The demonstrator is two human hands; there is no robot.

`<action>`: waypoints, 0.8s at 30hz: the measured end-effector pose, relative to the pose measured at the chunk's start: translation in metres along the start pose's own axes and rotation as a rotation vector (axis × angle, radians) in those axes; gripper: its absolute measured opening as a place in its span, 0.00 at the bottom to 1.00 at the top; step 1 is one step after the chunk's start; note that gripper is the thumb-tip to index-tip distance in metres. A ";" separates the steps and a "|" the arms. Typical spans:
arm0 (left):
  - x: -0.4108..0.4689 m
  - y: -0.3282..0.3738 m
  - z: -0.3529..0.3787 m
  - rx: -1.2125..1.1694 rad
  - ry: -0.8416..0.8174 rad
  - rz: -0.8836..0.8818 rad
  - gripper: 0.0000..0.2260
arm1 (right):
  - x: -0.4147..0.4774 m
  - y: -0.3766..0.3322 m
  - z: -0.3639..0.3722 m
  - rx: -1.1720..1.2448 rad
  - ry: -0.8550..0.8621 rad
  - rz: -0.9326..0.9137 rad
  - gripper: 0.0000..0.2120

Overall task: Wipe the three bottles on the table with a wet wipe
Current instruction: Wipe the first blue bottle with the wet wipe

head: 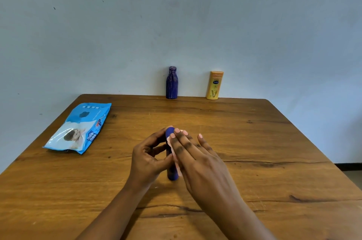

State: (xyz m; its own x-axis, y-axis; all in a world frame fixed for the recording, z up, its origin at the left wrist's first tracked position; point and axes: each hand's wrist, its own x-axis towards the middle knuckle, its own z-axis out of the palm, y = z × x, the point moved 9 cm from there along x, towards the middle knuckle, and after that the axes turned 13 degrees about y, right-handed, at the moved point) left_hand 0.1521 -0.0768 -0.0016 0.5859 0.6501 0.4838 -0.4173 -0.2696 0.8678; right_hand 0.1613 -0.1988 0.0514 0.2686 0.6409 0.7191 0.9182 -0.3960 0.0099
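Closed round a smooth dark blue plastic bottle [170, 133], the grip of the left hand [148, 158] wraps thumb and curled fingers about its left side. The right hand [197, 159] keeps a flat, wide grip, its straight fingers pressing a pale pink wet wipe [175, 156] against the bottle's right side; its thumb is hidden. Behind everything rises a pale blue-grey painted wall [176, 14], and the brown wooden counter [254, 141] fills the lower view, its far edge against that wall. On the counter's left lies a flat blue plastic pack of wet wipes [78, 128], well apart from the hands, likely left there as the supply. Both forearms come in from the near edge and meet at the middle, the left steadying the bottle, the right palm turned toward it so the wipe can rub along its length. Whether the bottle's base touches the counter I cannot tell. At the far edge stand a ribbed violet-blue bottle [171, 83] and, to its right, a yellow lotion bottle with an orange cap [214, 86], both upright and apart, probably waiting their turn.
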 end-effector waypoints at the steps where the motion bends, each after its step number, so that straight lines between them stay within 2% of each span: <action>1: 0.000 -0.001 -0.001 0.002 0.004 -0.007 0.27 | 0.001 0.000 0.000 0.015 -0.004 -0.037 0.24; 3: 0.001 -0.001 -0.002 0.000 0.009 -0.018 0.27 | 0.005 0.001 0.002 0.044 -0.027 -0.135 0.25; 7: 0.005 0.000 -0.002 0.006 0.004 -0.008 0.24 | 0.006 0.002 0.009 0.107 -0.024 -0.415 0.22; 13: 0.006 -0.002 0.001 0.007 -0.018 -0.040 0.25 | -0.005 0.013 -0.004 0.131 0.192 -0.632 0.19; 16: 0.006 -0.008 -0.003 -0.018 -0.014 -0.076 0.28 | -0.008 0.032 0.001 0.123 0.206 -0.617 0.20; 20: 0.004 -0.009 -0.002 -0.035 -0.010 -0.104 0.30 | 0.001 0.048 -0.007 0.239 0.316 -0.383 0.17; 22: 0.003 -0.008 0.000 -0.030 -0.023 -0.088 0.27 | -0.002 0.028 -0.008 0.292 0.331 -0.423 0.18; 24: 0.003 -0.006 0.000 -0.012 -0.027 -0.064 0.24 | -0.010 0.012 -0.001 0.311 0.267 -0.493 0.19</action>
State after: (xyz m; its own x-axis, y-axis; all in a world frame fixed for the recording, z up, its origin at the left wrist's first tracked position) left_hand 0.1565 -0.0734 -0.0050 0.6298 0.6463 0.4308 -0.3871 -0.2196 0.8955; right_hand 0.1695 -0.2101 0.0451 -0.2519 0.4969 0.8305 0.9677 0.1388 0.2105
